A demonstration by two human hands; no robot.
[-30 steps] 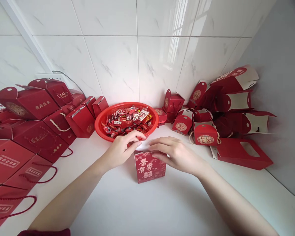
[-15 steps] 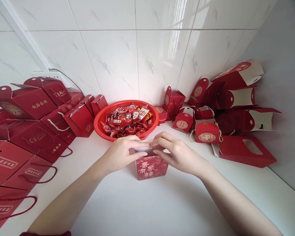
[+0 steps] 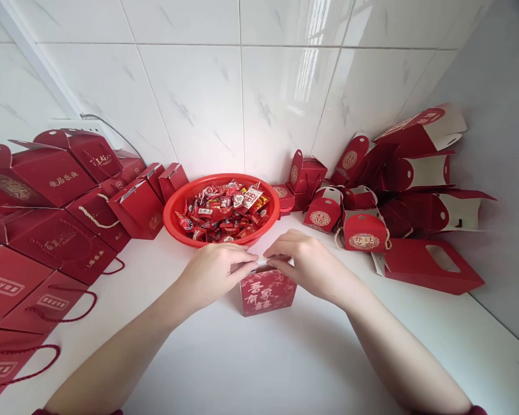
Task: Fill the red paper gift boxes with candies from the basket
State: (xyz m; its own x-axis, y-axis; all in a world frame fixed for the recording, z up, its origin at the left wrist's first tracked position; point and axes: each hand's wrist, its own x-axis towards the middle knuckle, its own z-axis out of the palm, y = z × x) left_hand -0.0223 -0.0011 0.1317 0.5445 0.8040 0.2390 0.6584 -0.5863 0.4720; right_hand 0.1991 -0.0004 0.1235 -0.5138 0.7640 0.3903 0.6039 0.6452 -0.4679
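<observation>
A small red box (image 3: pixel 269 293) with pale lettering stands upright on the white table, its top between my two hands. My left hand (image 3: pixel 218 268) has thumb and fingers pinched together at the left part of the top edge. On the right, my right hand (image 3: pixel 305 259) pinches the top edge in the same way. A pale strip of the box's top shows between the fingertips. The far side of the box is hidden by my hands. Just behind them sits a red plastic basket (image 3: pixel 171 226) filled with wrapped candies (image 3: pixel 225 212).
Stacked red boxes (image 3: pixel 64 242) with rope handles fill the left side. Small red boxes (image 3: pixel 309 176) stand by the tiled wall. At the right, open red boxes are piled, with a larger red box (image 3: pixel 432 268) lying in front.
The fingers of both hands have closed in on the top edge of the small box, and the gap between the thumbs and fingers is narrower. The view has shifted slightly.
</observation>
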